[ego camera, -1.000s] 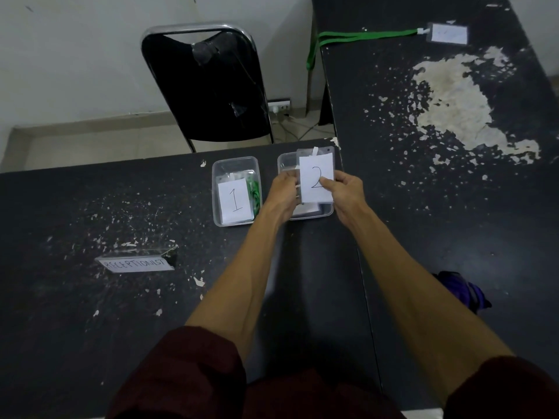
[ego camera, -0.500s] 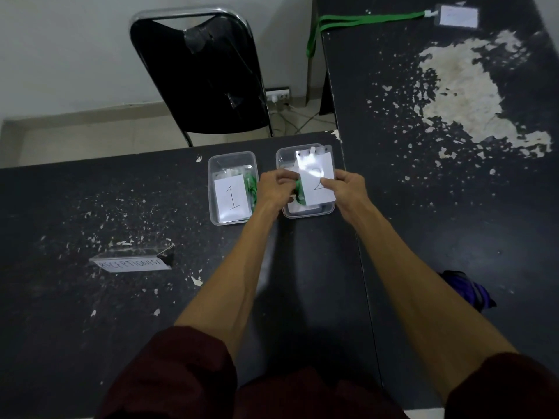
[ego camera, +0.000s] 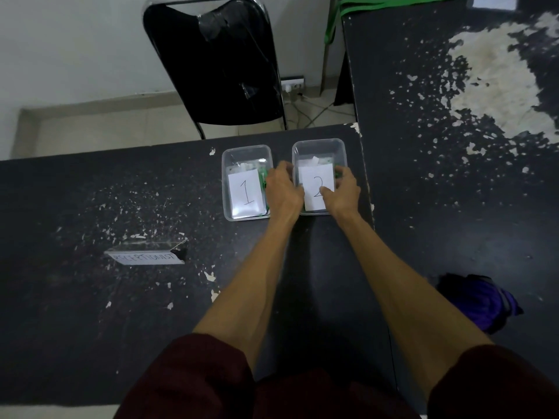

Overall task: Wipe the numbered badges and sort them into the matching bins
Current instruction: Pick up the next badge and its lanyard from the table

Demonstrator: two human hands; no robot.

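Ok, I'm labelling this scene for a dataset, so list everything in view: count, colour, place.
tables: 2, black, chipped; near table, right table
bins: 2, clear, side by side at the near table's far edge; left bin, right bin
badge 1: 1, white, in left bin
badge 2: 1, white, in right bin
lanyard: 1, green, far end of right table, hanging over its edge
sign: 1, grey, left on near table
cloth: 1, purple, on right table
chair: 1, black, behind near table
socket: 1, white, low on wall
left hand: at badge 2's left edge, grip hidden
right hand: holds badge 2, thumb on it
sleeves: 2, dark red, bottom
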